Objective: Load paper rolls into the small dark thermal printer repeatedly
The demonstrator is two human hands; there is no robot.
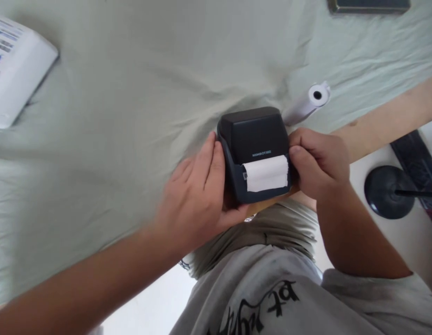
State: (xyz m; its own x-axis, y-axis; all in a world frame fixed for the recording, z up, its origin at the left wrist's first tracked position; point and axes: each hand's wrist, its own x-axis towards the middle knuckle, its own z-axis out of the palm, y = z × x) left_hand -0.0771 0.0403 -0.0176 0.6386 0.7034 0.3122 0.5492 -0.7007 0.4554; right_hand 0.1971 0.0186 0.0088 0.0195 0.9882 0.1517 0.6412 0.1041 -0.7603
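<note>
A dark label printer (258, 132) with "NIIMBOT" on its lid sits between my hands at the edge of the bed. White paper (266, 173) sticks out of its front slot. My left hand (198, 190) grips the printer's left side, fingers along the wall and thumb near the lower front corner. My right hand (319, 160) holds the right side, index finger bent and thumb pressed near the paper end. Its other fingertips are hidden. Just behind the printer, a white paper roll (303, 106) with a dark core hole lies on the sheet.
A pale green sheet (114, 116) covers the surface, with a wooden edge board (394, 116) at right. A white package (27, 70) with printed codes lies far left. A dark box (369, 4) is at the top right. A round black base (388, 191) stands on the floor.
</note>
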